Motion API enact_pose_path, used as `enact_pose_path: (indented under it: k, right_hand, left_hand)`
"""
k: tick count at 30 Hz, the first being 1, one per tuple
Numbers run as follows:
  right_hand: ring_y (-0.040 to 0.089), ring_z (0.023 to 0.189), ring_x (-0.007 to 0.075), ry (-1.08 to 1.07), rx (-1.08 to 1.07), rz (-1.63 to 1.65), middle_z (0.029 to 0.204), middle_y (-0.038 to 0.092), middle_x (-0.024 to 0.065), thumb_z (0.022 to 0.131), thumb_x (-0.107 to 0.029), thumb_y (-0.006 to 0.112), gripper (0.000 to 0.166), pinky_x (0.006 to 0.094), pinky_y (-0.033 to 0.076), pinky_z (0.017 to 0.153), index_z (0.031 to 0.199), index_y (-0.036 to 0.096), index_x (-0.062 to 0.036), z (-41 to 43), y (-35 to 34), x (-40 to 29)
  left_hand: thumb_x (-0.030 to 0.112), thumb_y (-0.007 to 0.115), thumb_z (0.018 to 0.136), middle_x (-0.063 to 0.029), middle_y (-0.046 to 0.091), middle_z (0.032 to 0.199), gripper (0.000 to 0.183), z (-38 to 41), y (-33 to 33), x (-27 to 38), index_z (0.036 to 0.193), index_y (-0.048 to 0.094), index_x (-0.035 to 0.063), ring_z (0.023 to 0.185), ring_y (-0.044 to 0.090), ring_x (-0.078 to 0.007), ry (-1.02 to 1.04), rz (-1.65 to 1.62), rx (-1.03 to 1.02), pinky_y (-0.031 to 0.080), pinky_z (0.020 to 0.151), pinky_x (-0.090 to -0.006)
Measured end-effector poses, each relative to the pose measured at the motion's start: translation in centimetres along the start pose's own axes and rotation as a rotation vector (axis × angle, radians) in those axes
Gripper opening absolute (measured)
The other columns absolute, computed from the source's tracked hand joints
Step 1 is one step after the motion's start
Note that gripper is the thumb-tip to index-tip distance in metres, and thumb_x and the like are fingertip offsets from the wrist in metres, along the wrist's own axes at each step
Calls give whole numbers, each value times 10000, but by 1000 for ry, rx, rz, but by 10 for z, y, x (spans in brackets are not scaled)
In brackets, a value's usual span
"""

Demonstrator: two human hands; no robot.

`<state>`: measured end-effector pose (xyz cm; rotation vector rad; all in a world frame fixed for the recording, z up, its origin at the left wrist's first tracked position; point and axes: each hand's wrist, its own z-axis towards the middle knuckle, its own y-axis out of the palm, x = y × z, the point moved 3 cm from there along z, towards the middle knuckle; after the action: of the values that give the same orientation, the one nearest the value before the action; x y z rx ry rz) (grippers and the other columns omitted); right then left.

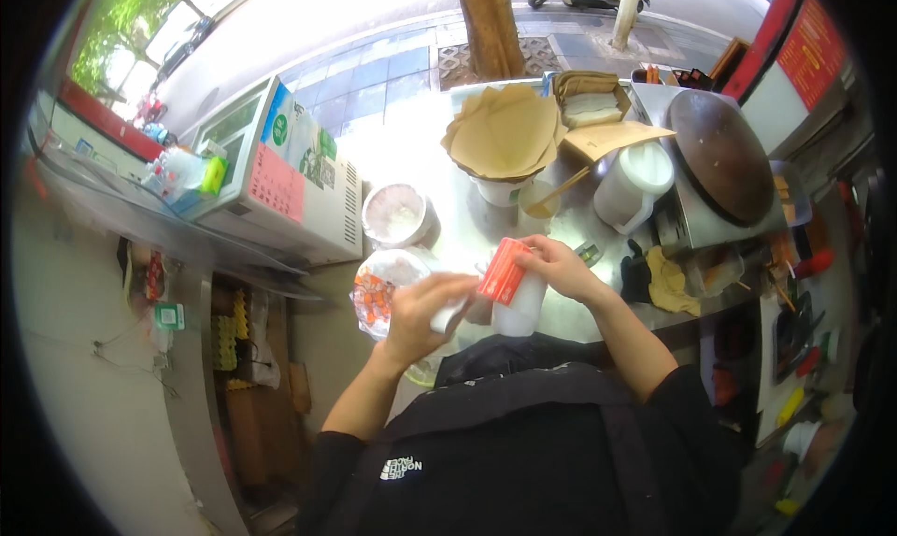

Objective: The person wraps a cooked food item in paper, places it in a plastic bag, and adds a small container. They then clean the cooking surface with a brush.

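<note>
My right hand grips a red carton or packet with white writing, tilted above a translucent white plastic container. Whether this hand also touches the container is hidden. My left hand, blurred, is curled around a small white object, whose kind is unclear. Its fingertips are close to the red carton's lower left edge. Just left of that hand is a bowl or tub covered with orange-patterned plastic. Beyond it stands a white tub with pale contents.
Brown paper liners fan out of a bucket on the metal counter. Right of them are a translucent cup with a wooden-handled tool, a white lidded pitcher and a round dark griddle. A yellow cloth lies near the counter edge.
</note>
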<state>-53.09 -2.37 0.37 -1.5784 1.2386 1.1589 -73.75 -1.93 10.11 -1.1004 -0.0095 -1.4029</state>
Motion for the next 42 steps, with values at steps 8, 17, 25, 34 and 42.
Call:
enact_pose_path:
  k: [8, 17, 25, 34, 42]
  right_hand:
    - [599, 728, 201, -75, -122, -548, 761, 625, 97, 790, -373, 635, 442, 314, 454, 668, 1047, 559, -21, -12, 20, -22]
    - [504, 616, 84, -78, -162, -241, 659, 567, 21, 815, -209, 645, 202, 243, 417, 591, 858, 587, -21, -18, 15, -1]
    - [523, 719, 89, -150, -195, -273, 763, 588, 30, 838, -161, 607, 151, 241, 436, 665, 886, 579, -20, -16, 27, -7]
    - [579, 664, 276, -438, 27, -472, 732, 587, 125, 824, -184, 603, 161, 338, 444, 600, 851, 564, -30, -15, 40, -3]
    - [570, 645, 215, -372, 140, -312, 731, 593, 107, 792, -223, 658, 220, 310, 451, 615, 890, 583, -41, -20, 29, 26]
  left_hand:
    - [166, 667, 743, -129, 621, 901, 357, 4, 48, -38, 1067, 576, 47, 839, 597, -299, -249, -26, -616, 473, 685, -359]
    - [210, 609, 809, -97, 587, 659, 215, -29, 54, -47, 846, 617, -2, 581, 533, -146, -768, -458, -570, 429, 583, -283]
    - [144, 570, 806, 37, 467, 526, 197, -52, 73, -57, 649, 571, 25, 464, 376, -30, -922, -734, -82, 277, 428, -196]
    - [102, 542, 801, 42, 488, 591, 190, -60, 81, -68, 620, 553, 42, 551, 405, -32, -1010, -893, 43, 319, 502, -197]
    - [109, 545, 825, 35, 503, 608, 177, -61, 82, -75, 662, 565, 45, 540, 412, -38, -1063, -938, 173, 316, 498, -198]
